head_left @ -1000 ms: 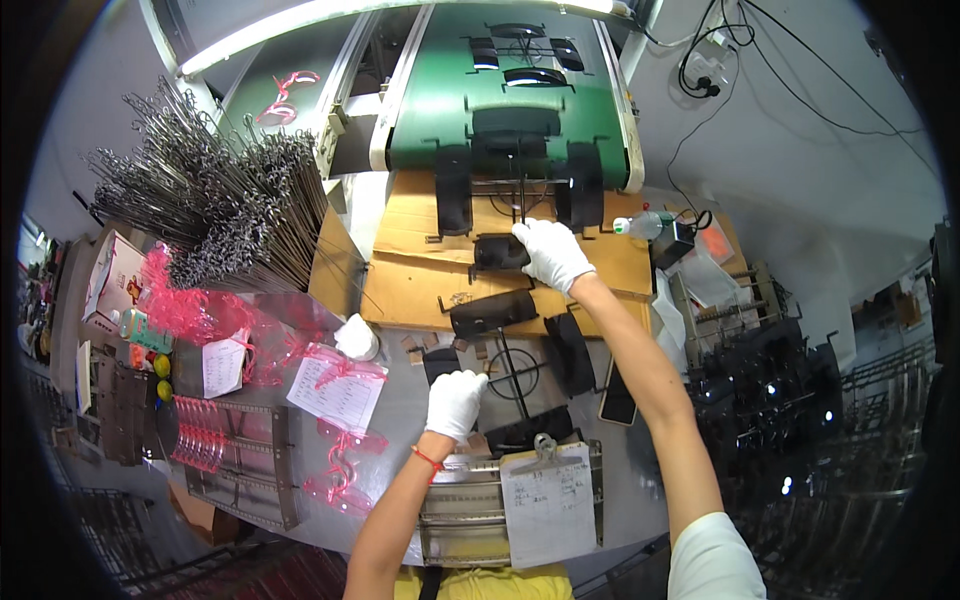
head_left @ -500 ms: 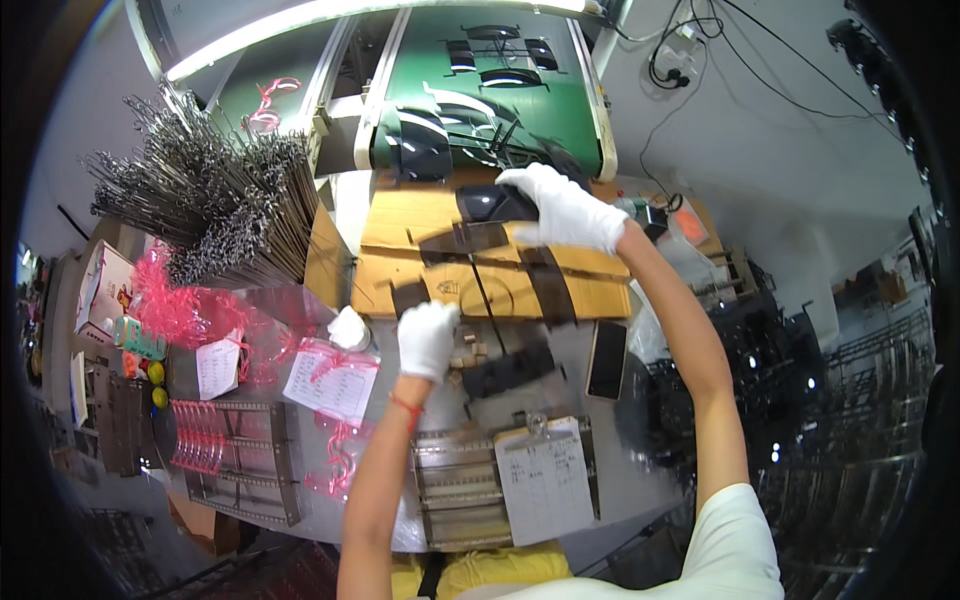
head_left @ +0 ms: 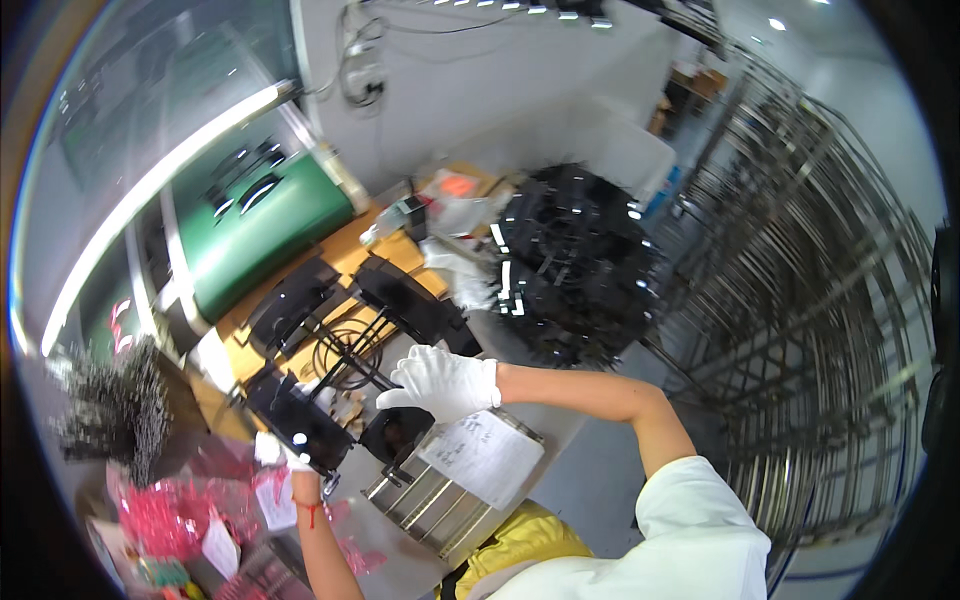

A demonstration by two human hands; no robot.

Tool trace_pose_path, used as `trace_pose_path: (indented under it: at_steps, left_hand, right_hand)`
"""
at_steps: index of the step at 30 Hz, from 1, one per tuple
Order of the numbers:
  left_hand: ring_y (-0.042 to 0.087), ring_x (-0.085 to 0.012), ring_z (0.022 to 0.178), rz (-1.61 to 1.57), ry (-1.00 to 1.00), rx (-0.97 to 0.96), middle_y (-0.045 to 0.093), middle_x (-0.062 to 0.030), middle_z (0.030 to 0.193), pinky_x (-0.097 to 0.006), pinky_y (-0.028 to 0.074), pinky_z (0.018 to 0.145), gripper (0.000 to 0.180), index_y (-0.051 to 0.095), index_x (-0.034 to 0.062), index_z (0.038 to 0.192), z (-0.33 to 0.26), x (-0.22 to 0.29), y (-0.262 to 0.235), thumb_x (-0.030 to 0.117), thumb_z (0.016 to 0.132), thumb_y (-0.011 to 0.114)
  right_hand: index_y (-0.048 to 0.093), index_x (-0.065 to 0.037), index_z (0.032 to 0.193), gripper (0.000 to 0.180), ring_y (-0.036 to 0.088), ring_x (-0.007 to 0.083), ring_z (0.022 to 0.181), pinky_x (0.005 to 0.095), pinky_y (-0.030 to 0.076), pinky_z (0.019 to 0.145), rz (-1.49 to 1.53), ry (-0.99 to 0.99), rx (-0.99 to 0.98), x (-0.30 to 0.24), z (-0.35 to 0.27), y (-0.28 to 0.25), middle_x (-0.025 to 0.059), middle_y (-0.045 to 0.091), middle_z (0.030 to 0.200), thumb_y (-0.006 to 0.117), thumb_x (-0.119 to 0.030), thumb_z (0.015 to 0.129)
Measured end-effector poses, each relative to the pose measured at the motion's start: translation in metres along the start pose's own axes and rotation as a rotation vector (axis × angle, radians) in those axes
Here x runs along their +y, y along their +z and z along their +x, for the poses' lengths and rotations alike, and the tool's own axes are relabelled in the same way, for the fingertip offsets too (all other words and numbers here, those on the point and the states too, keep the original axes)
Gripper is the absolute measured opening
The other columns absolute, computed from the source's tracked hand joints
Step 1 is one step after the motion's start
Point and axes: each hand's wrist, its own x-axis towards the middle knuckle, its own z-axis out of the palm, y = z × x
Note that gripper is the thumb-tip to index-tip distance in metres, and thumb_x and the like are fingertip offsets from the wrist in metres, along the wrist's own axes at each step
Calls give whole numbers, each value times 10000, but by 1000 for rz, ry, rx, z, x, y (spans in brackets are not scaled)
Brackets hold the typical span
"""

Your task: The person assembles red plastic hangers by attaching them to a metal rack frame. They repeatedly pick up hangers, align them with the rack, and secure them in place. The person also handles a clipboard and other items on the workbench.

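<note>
- Black metal-rod frame with 4 curved black panels (head_left: 338, 348): over the left-centre of the grey tabletop (head_left: 400, 555), its far part in front of a flat brown cardboard sheet (head_left: 240, 350); I cannot tell whether it is lifted.
- White-gloved right hand (head_left: 437, 383): at the frame's right side, above the near panel, fingers partly bent; I cannot tell whether its grip is clamped on a rod.
- White-gloved left hand (head_left: 275, 452): at the left panel, which hides most of it, so I cannot tell its grip.
- Far left: green conveyor belt (head_left: 270, 225), with more black pieces on it.
- Left: bundle of thin dark metal hooks (head_left: 110, 405); nearer, a crumpled pink plastic heap (head_left: 165, 515).
- Near: clipboard with white paper (head_left: 483, 458), covering part of a slotted metal rack (head_left: 420, 510).
- Right of the frame: large pile of glossy black parts (head_left: 575, 265).
</note>
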Motion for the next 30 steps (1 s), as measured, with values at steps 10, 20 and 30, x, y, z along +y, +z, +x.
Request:
trace_pose_path:
  at_steps: [10,20,30]
  left_hand:
    - [578,-148,964,325,61,364,630,-71,1086,-281,452,885,217,647,-4,1124,-29,48,14,103,976,530]
    - [595,-137,976,279,84,177,643,-54,1049,-270,463,882,184,656,-6,1076,-44,58,52,29,941,536]
    - [591,-118,972,351,-87,213,651,-29,1028,-256,450,899,170,669,7,1066,-96,29,10,22,936,561]
  right_hand:
    - [635,-166,1068,378,620,233,852,385,426,878,-287,493,-16,72,-171,-119,47,611,836,643,-100,696]
    - [638,-208,1105,457,607,270,880,387,443,855,-285,557,-265,114,-235,-83,46,603,847,719,-207,656]
    - [568,-222,1301,771,474,272,1263,469,314,1108,-263,655,-578,109,-225,-114,82,554,1293,830,-220,576]
